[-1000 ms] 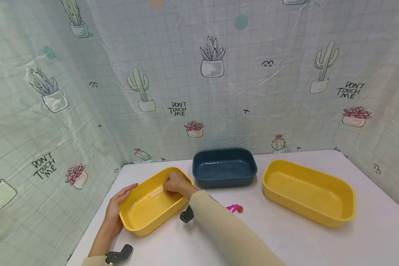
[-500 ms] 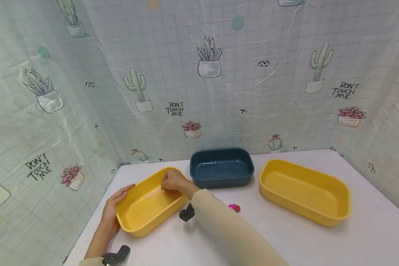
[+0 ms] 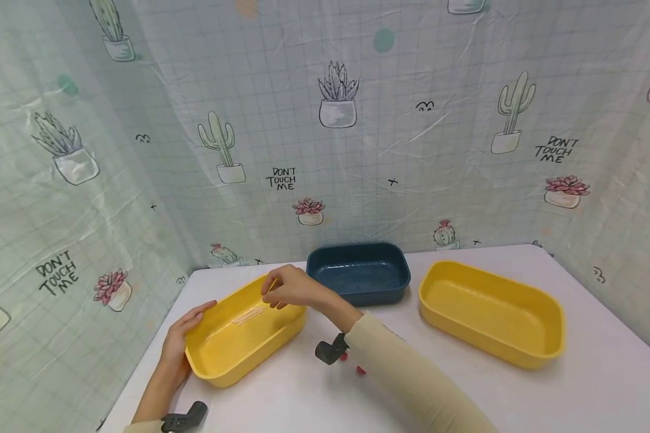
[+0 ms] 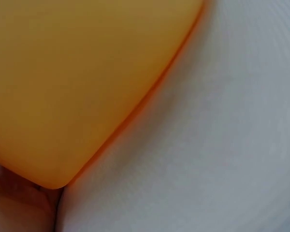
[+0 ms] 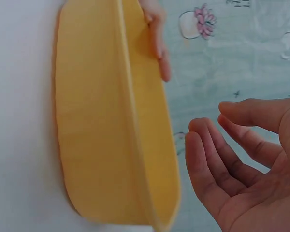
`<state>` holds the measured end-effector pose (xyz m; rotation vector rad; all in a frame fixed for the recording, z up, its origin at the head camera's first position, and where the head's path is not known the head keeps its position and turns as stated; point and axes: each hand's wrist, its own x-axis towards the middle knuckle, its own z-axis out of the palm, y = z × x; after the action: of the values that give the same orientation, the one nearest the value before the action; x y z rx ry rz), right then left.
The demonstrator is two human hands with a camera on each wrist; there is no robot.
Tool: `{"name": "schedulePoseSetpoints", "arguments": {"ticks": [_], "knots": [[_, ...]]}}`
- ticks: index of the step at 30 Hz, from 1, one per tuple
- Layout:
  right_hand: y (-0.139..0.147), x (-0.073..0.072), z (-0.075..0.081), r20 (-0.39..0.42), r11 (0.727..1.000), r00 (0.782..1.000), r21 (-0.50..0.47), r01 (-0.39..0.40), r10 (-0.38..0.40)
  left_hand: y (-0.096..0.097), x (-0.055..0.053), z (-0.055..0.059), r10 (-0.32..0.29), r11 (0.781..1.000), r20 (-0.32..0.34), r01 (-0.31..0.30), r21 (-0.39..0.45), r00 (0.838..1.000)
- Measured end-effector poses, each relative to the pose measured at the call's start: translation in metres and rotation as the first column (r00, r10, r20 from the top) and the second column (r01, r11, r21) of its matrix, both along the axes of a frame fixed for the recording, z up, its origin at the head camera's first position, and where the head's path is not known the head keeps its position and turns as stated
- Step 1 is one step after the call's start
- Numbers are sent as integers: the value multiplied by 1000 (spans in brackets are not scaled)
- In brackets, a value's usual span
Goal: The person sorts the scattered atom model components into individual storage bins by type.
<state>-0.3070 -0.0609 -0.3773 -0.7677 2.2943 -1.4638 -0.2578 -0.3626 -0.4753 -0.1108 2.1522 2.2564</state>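
Observation:
A yellow bin (image 3: 233,355) stands on the left of the white table with several thin pale sticks (image 3: 249,316) on its floor. My left hand (image 3: 180,337) rests along its left end, fingers fairly straight against the far-left rim; in the left wrist view, part of the left hand (image 4: 19,208) meets the bin's corner. Over the right end of the bin hovers my right hand (image 3: 291,287), fingers loosely bent. The right wrist view shows the right hand (image 5: 246,159) with a gap between thumb and fingertips and nothing held.
A dark blue bin (image 3: 357,297) stands at the back middle, and a second yellow bin (image 3: 487,343) on the right. Small red pieces (image 3: 360,370) lie beside the right sleeve (image 3: 411,373). A cactus-print curtain (image 3: 379,150) closes off the back and sides.
My right hand has risen from the bin's floor, its curled fingers loosening. Its forearm has shifted right, covering the pink pieces and uncovering small red ones. The left hand stays at the bin.

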Motion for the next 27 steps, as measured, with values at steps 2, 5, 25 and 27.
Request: {"name": "schedulePoseSetpoints", "arguments": {"ticks": [2, 5, 25, 27], "knots": [[13, 2, 3, -14, 1000, 1000, -9, -6, 6, 0, 0, 0, -3, 1000, -4, 3, 3, 1000], [34, 5, 5, -43, 1000, 999, -16, -6, 5, 0, 1, -1, -6, 1000, -13, 6, 2, 1000], [146, 26, -20, -63, 996, 995, 49, 81, -78, -2, 2, -1, -11, 1000, -21, 11, 4, 1000], [153, 25, -25, -63, 995, 995, 65, 76, -72, -3, 2, -1, -11, 1000, -26, 12, 16, 1000]]}}
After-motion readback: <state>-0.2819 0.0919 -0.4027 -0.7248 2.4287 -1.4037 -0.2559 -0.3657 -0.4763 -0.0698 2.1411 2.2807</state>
